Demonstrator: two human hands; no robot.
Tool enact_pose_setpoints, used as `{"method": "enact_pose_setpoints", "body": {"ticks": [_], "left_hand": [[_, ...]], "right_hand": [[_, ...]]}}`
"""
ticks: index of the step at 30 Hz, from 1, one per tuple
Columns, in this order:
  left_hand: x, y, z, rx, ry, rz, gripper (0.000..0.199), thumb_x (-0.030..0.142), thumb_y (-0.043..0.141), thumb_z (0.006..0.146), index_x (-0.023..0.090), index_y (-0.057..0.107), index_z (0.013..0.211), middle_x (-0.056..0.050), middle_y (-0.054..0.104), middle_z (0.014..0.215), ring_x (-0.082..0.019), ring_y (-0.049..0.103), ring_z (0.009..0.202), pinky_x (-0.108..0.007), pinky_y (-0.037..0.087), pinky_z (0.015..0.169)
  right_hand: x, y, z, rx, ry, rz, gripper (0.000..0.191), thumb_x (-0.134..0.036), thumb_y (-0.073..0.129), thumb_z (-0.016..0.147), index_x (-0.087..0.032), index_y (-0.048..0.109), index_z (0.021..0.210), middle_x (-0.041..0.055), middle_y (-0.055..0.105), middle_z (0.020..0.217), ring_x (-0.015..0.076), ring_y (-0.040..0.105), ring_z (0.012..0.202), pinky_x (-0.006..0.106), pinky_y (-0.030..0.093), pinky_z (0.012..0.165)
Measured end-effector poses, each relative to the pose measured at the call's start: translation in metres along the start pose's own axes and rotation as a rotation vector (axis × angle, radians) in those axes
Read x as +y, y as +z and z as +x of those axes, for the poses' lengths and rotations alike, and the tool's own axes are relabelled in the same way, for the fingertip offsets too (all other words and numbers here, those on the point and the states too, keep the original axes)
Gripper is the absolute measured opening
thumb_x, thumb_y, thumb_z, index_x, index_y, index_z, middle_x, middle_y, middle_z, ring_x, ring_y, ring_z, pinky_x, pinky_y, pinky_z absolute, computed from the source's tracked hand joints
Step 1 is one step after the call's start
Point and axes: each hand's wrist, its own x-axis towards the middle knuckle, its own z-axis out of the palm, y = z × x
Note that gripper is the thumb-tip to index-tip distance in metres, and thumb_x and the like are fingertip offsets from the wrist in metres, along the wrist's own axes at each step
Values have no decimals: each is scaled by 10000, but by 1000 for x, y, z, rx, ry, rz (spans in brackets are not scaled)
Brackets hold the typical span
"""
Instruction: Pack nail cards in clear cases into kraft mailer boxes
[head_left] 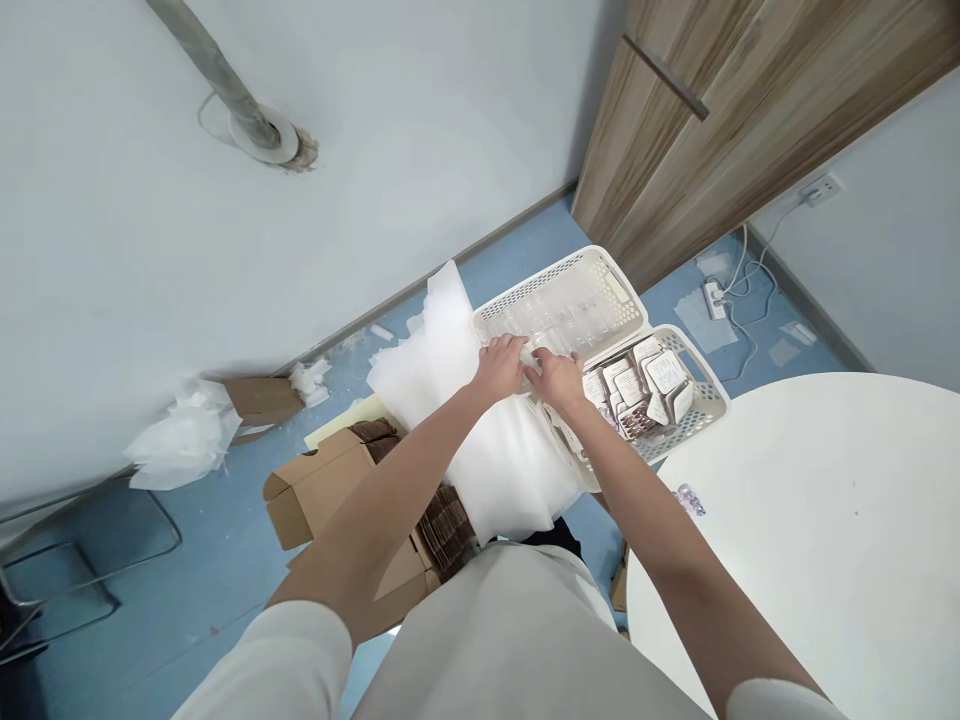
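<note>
Both hands are close together at the near left edge of a white basket (512, 297) that holds clear plastic pieces (574, 322). My left hand (501, 368) has its fingers curled over a small pale or clear item that I cannot make out well. Just right of it, my right hand (556, 378) bends its fingers round the same spot. Under and beside the hands lies white foam sheeting (480, 455). A second white basket (709, 385), right of my right hand, contains several printed cards (666, 371) and small packets.
A white round table (817, 500) stands at the right with a small purplish item (690, 499) near its edge. Cardboard boxes (330, 480) with stacked brown cardboard are at the left. A wooden cabinet (690, 130), a power strip (714, 300) and a metal-framed chair (97, 570) surround the area.
</note>
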Motion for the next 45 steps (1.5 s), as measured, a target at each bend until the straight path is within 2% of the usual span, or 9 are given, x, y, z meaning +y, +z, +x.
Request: {"method": "enact_pose_setpoints", "body": {"ticks": [5,10,12,16,22,29,35,38,45], "left_hand": [[-2,-13,-16,137,47,-113,394,225,384,822,238,426,1213,-84,424,1189,-251,397,1100,-406,342,877],[-7,-23,-52,243,94,-447,514,299,478,799,213,330,1284,-95,451,1217,-217,428,1114,-368,335,921],[-6,-24,-74,226,42,-681,534,319,521,776,188,346,1262,-99,529,1124,-194,502,1025,-337,378,875],[3,-22,-134,135,-77,-1138,354,369,554,748,152,510,1025,-74,621,891,-148,586,786,-315,435,764],[14,-12,-230,63,-135,-1481,373,400,666,649,155,547,904,-55,640,808,-120,598,675,-313,451,745],[24,15,-291,-177,-33,-1366,420,392,657,660,164,578,1004,-26,615,756,-106,569,672,-280,456,715],[56,28,-309,-418,181,-1146,449,391,609,702,169,575,1091,-20,597,751,-119,551,704,-275,448,704],[74,36,-312,-461,300,-1055,461,375,610,708,170,558,1119,-24,590,756,-130,552,716,-281,446,703],[118,74,-324,-573,284,-1083,579,369,632,697,192,436,1212,-54,593,926,-140,587,797,-272,455,704]], "right_hand": [[-9,-26,-16,123,-92,121,343,-371,372,848,-196,528,1098,80,660,963,229,575,934,427,199,952],[-25,-53,-44,154,-197,432,363,-373,381,844,-186,533,1116,71,617,1079,193,565,943,312,368,848],[-33,-58,-61,157,-214,581,360,-400,409,827,-194,551,1086,57,629,1042,178,573,904,294,403,802],[-51,-58,-102,139,-216,877,392,-466,464,782,-181,569,1030,45,655,885,151,584,779,288,435,739],[-74,-43,-183,100,-95,1116,487,-563,414,775,-179,549,1043,48,657,778,123,571,607,271,450,621],[-56,-29,-285,123,-5,1195,477,-550,441,774,-202,547,1082,66,644,909,131,606,679,293,461,693],[-36,-22,-358,229,30,1166,421,-462,592,694,-199,590,1023,40,647,849,134,571,690,296,459,660],[-25,-14,-389,273,86,1143,378,-439,625,661,-193,620,949,24,637,788,132,558,664,287,453,636],[5,6,-456,595,292,1309,304,-393,645,651,-186,599,869,11,611,749,100,520,591,268,445,608]]}}
